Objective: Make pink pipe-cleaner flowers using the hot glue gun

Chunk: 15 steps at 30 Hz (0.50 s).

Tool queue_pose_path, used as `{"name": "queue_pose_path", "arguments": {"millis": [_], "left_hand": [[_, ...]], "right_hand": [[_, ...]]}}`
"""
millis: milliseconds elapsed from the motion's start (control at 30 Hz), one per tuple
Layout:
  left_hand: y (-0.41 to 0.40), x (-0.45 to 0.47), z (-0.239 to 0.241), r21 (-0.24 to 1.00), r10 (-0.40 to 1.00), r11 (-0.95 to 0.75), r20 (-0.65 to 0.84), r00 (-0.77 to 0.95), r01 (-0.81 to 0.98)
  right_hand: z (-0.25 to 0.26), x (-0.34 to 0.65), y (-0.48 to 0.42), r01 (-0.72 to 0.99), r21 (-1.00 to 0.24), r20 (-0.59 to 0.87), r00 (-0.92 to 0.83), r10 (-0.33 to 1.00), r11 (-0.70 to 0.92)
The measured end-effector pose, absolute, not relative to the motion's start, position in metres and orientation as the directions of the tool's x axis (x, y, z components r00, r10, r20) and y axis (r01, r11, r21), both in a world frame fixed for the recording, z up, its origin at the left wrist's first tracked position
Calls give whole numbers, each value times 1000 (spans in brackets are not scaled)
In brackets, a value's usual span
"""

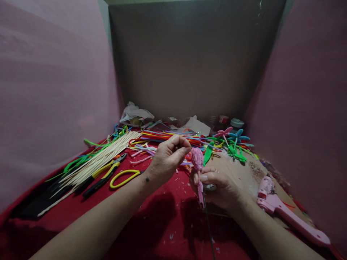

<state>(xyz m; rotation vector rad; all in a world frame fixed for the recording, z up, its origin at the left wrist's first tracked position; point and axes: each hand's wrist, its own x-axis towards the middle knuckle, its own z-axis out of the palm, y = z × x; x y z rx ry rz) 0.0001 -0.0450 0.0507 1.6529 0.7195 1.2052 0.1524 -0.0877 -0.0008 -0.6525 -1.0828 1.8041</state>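
Observation:
In the head view, my right hand (215, 180) pinches a pink pipe-cleaner flower bud (197, 158) just below its rounded head. The bud stands upright, and its thin dark green stem (208, 220) hangs down below my fingers. My left hand (171, 153) is closed, thumb and fingertips pressed together at the upper left of the bud. Whether anything lies between those fingertips is too small to tell. Behind the bud is a green fuzzy leaf (208, 153). Something silvery shows partly beside my right fingers; its kind is unclear.
Wooden skewers (100, 162), pliers (105, 175) and yellow-handled scissors (124, 179) lie left on the red cloth (151, 213). Loose pipe cleaners (173, 136) spread behind my hands. Finished pipe-cleaner flowers (237, 137) stand back right. A pink glue gun (290, 213) rests at right on cardboard (230, 169).

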Motion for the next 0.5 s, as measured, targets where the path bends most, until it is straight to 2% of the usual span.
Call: {"name": "queue_pose_path", "arguments": {"millis": [267,500], "left_hand": [[-48,0,51,928,837,-355,369,403,-113],[-46,-1,46,900,822,-436,404,401,-13]], "right_hand": [[0,152,-88,-427,-880,4,-446,895,-209],[-2,152,-88,-433,-883,37,-451,892,-182]]}}
